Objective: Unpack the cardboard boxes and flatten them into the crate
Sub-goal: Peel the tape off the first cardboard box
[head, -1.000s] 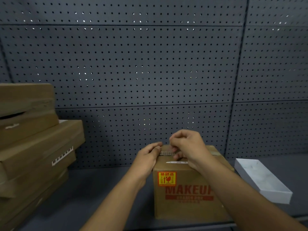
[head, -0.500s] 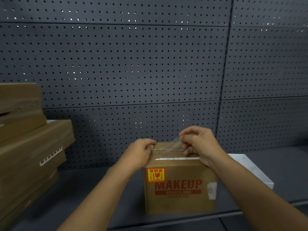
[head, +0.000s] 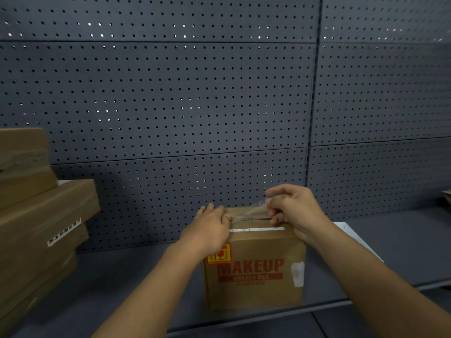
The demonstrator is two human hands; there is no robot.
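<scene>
The right hand now pinches a strip of clear packing tape and has lifted it higher off the top of the makeup box than half a second ago, when its fingers were only just gathering the tape's end near the seam. A second ago those fingers were still down on the lid, picking at the tape. The left hand remains on the box's top left edge, fingers curled over it and pressing down to keep the box from rising with the pull.

The box stands upright near the front edge of the grey shelf, below the pegboard wall, its printed face turned to the camera. A dark slit shows along the top seam where the tape has come away, so the flaps look nearly free, though they are not yet opened.

This suggests the unsealing is well under way; emptying and flattening still lie ahead. No crate shows in this view.

A stack of flat cardboard boxes sits to the left on the shelf, and a white tray lies partly hidden behind the right forearm.
</scene>
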